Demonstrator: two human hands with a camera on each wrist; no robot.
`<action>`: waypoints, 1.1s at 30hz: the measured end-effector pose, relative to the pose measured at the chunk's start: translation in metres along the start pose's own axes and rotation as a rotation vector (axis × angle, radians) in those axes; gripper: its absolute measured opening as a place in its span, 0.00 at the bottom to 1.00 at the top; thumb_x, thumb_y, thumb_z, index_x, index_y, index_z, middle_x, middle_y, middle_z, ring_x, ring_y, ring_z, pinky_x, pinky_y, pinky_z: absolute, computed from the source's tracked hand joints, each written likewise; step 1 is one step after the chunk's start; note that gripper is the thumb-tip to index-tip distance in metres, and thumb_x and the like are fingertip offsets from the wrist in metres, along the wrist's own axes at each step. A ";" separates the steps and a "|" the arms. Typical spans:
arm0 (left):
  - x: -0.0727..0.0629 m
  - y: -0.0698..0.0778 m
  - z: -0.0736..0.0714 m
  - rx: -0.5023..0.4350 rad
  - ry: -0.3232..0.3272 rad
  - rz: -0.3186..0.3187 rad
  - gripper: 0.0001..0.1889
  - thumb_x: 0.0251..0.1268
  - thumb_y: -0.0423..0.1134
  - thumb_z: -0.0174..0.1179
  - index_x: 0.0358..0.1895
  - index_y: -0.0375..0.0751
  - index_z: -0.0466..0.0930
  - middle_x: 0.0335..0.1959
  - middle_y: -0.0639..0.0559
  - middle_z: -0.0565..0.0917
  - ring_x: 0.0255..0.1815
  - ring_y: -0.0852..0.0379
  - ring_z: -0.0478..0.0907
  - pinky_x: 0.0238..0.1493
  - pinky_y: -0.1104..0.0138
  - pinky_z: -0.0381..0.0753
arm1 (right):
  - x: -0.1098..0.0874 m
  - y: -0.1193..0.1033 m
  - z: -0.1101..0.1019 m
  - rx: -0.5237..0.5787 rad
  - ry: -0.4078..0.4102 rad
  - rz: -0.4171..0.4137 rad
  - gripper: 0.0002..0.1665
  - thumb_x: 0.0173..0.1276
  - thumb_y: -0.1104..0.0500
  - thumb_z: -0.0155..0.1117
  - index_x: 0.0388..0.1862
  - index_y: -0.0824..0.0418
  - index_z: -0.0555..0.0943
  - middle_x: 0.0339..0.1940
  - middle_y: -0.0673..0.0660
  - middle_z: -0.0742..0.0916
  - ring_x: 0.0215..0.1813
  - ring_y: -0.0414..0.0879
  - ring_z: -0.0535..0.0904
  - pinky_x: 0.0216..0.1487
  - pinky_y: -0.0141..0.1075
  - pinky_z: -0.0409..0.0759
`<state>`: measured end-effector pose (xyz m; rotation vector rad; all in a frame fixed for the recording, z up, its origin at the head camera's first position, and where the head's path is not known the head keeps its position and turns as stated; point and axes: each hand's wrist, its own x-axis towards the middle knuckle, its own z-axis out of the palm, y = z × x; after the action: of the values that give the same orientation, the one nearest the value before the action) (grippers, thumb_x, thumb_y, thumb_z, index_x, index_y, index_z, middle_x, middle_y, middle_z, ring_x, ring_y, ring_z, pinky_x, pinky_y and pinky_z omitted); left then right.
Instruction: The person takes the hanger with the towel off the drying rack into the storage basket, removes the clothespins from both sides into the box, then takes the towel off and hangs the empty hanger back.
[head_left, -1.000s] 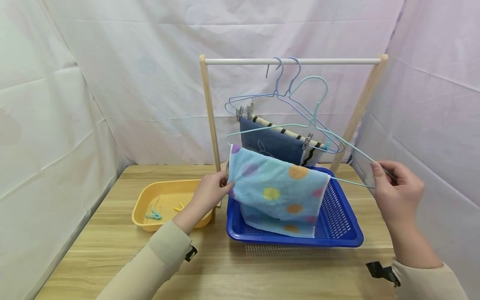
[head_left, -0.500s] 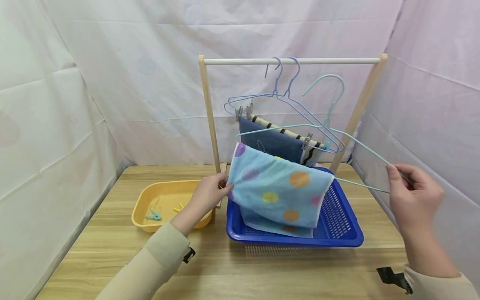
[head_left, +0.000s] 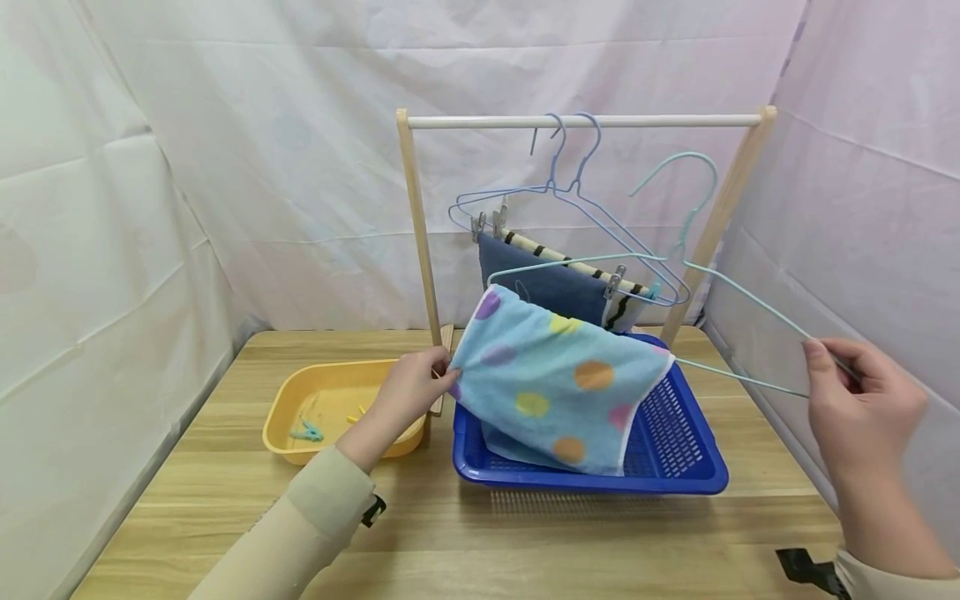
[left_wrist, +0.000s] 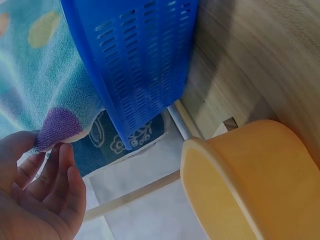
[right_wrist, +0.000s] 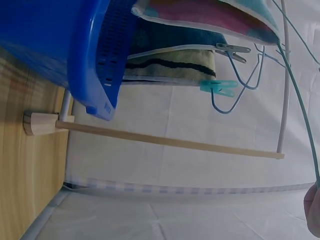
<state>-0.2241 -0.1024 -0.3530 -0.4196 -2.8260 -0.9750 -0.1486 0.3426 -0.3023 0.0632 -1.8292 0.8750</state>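
A light blue towel with coloured dots (head_left: 555, 379) drapes over the lower bar of a mint green wire hanger (head_left: 750, 292), above a blue basket (head_left: 592, 483). My left hand (head_left: 416, 387) pinches the towel's left edge between thumb and fingers; the left wrist view shows the grip at a purple dot (left_wrist: 60, 125). Out to the right, my right hand (head_left: 862, 408) grips the hanger's right end, its hook pointing up. In the right wrist view only a bit of that hand (right_wrist: 312, 210) shows, at the hanger's wire.
Behind stands a rack with a white rail (head_left: 480, 122) and wooden posts. Two blue hangers (head_left: 551, 187) on it carry a dark blue towel (head_left: 525, 271) and a striped cloth (head_left: 622, 312), held by clips. A yellow tray (head_left: 285, 417) with clothespins (head_left: 307, 431) sits left on the wooden table (head_left: 420, 542).
My right hand has moved right and slightly down, drawing the mint hanger rightward through the towel. The left hand stays at the towel's left edge, and more of the cloth's top has bunched leftward.
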 end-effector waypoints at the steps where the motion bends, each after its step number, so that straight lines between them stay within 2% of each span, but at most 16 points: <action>1: 0.000 0.000 0.000 0.003 -0.003 -0.004 0.06 0.65 0.40 0.64 0.31 0.44 0.79 0.28 0.54 0.82 0.29 0.56 0.78 0.30 0.65 0.79 | 0.000 0.001 -0.001 0.008 0.003 -0.005 0.13 0.65 0.65 0.67 0.32 0.79 0.82 0.23 0.31 0.77 0.22 0.29 0.63 0.28 0.19 0.61; 7: 0.000 -0.004 -0.001 0.014 -0.015 -0.019 0.07 0.66 0.39 0.63 0.30 0.45 0.78 0.28 0.55 0.81 0.28 0.57 0.77 0.29 0.66 0.78 | 0.001 0.005 -0.006 0.018 0.014 -0.022 0.13 0.63 0.67 0.67 0.32 0.81 0.81 0.23 0.30 0.77 0.22 0.27 0.63 0.29 0.17 0.61; 14: -0.001 -0.009 -0.003 0.024 -0.006 -0.013 0.08 0.65 0.39 0.63 0.28 0.46 0.78 0.26 0.56 0.81 0.26 0.57 0.76 0.27 0.66 0.77 | 0.002 0.007 -0.015 -0.028 -0.007 -0.042 0.13 0.65 0.67 0.66 0.32 0.81 0.81 0.24 0.27 0.75 0.22 0.26 0.62 0.28 0.16 0.59; 20: -0.001 -0.012 -0.005 0.031 0.006 -0.005 0.07 0.65 0.38 0.64 0.28 0.46 0.79 0.26 0.57 0.82 0.27 0.57 0.77 0.28 0.66 0.77 | 0.001 0.007 -0.021 -0.062 -0.032 -0.013 0.17 0.68 0.64 0.63 0.35 0.82 0.80 0.25 0.26 0.73 0.23 0.27 0.61 0.27 0.17 0.59; 23: -0.001 -0.014 -0.006 0.031 0.012 0.001 0.07 0.65 0.38 0.64 0.29 0.46 0.79 0.26 0.57 0.82 0.27 0.58 0.77 0.29 0.65 0.77 | -0.001 0.008 -0.024 -0.095 -0.041 0.024 0.17 0.69 0.63 0.62 0.36 0.82 0.79 0.23 0.29 0.72 0.23 0.28 0.61 0.26 0.18 0.59; 26: -0.002 -0.016 -0.007 0.023 0.007 -0.001 0.06 0.65 0.38 0.64 0.29 0.45 0.79 0.26 0.57 0.82 0.27 0.58 0.77 0.29 0.66 0.77 | -0.001 0.010 -0.026 -0.085 -0.031 0.100 0.10 0.68 0.64 0.63 0.34 0.73 0.83 0.21 0.36 0.71 0.22 0.31 0.60 0.24 0.19 0.58; 28: -0.002 -0.016 -0.007 0.016 0.004 -0.005 0.06 0.65 0.37 0.64 0.29 0.45 0.79 0.26 0.56 0.82 0.27 0.58 0.77 0.28 0.66 0.77 | -0.001 0.011 -0.027 -0.069 -0.031 0.144 0.06 0.69 0.64 0.63 0.32 0.59 0.85 0.19 0.39 0.69 0.21 0.32 0.59 0.22 0.20 0.57; 30: -0.003 -0.017 -0.007 0.016 0.004 -0.008 0.07 0.64 0.37 0.64 0.29 0.45 0.78 0.26 0.56 0.82 0.27 0.58 0.77 0.28 0.66 0.77 | -0.001 0.011 -0.029 -0.058 -0.031 0.197 0.12 0.69 0.64 0.62 0.33 0.45 0.83 0.18 0.42 0.68 0.20 0.34 0.59 0.20 0.21 0.56; 33: -0.003 -0.018 -0.007 0.027 0.006 -0.007 0.07 0.64 0.37 0.64 0.29 0.44 0.78 0.27 0.54 0.82 0.28 0.57 0.77 0.28 0.66 0.77 | -0.002 0.012 -0.031 -0.080 -0.038 0.243 0.18 0.71 0.63 0.61 0.33 0.35 0.78 0.17 0.43 0.68 0.20 0.35 0.58 0.19 0.22 0.56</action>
<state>-0.2266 -0.1207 -0.3588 -0.4034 -2.8334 -0.9365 -0.1280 0.3690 -0.3044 -0.1982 -1.9322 0.9723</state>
